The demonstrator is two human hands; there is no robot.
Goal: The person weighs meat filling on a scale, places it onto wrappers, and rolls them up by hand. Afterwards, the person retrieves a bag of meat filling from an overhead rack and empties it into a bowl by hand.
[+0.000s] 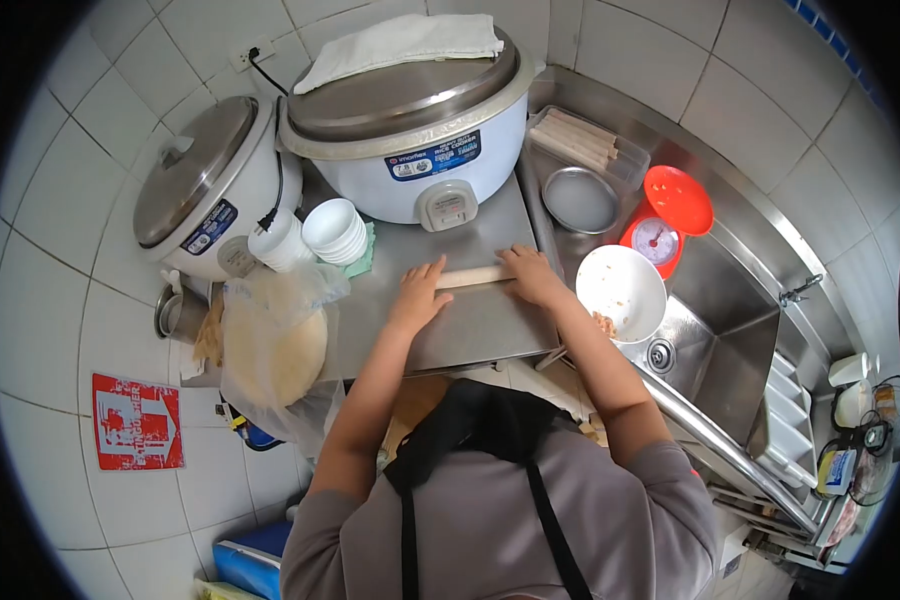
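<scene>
A pale, slim roll (473, 277) lies crosswise on the steel table (460, 333). My left hand (421, 293) is at its left end, fingers spread and resting on it. At the right end my right hand (533, 275) lies over the roll with its fingers apart. Left of my left arm, round flat pale sheets (280, 345) sit in a clear plastic bag. Just right of my right hand stands a white bowl (622, 290) with bits of filling inside.
Two large rice cookers (400, 160) (205, 190) stand behind, near stacked white bowls (336, 230). At the right are a red scale (656, 240), a round metal pan (580, 200), a clear tray of pale rolls (575, 140) and a steel sink (715, 335).
</scene>
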